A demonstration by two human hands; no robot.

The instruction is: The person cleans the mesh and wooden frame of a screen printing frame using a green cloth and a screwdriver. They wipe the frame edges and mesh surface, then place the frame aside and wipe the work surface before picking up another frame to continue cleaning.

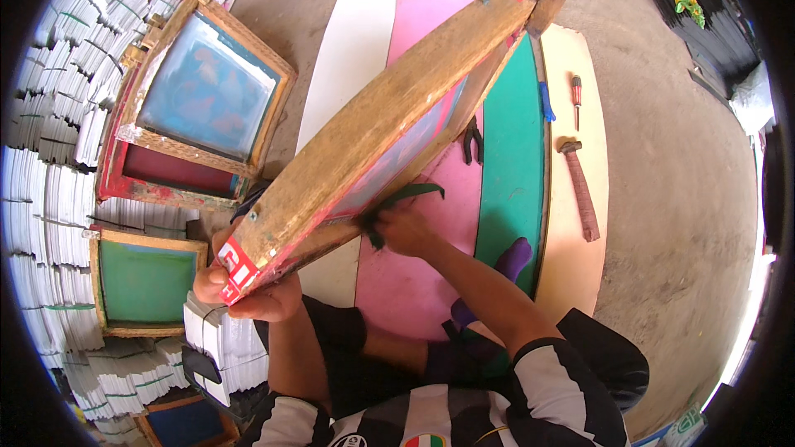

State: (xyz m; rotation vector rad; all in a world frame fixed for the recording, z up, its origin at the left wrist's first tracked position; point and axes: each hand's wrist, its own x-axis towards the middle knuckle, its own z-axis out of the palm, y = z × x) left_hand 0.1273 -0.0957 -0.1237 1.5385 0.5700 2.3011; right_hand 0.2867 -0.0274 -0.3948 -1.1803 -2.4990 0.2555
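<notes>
Clamping left fingers (211,284) on a tilted screen-printing frame (373,118), right fingers (391,232) around a dark cloth strip (406,194). Seemingly wiping the frame beside the right fingers; next, needs steady bracing.

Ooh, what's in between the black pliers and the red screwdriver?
In the head view, a green panel and, near the screwdriver, a small blue object I can't identify lie between it and the pliers.

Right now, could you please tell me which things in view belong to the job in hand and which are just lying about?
In use:
large wooden-framed screen, in the left hand
dark cloth-like strip, in the right hand

Apparently just lying about:
red-and-black screwdriver
reddish-brown-handled hammer
black metal pliers
</notes>
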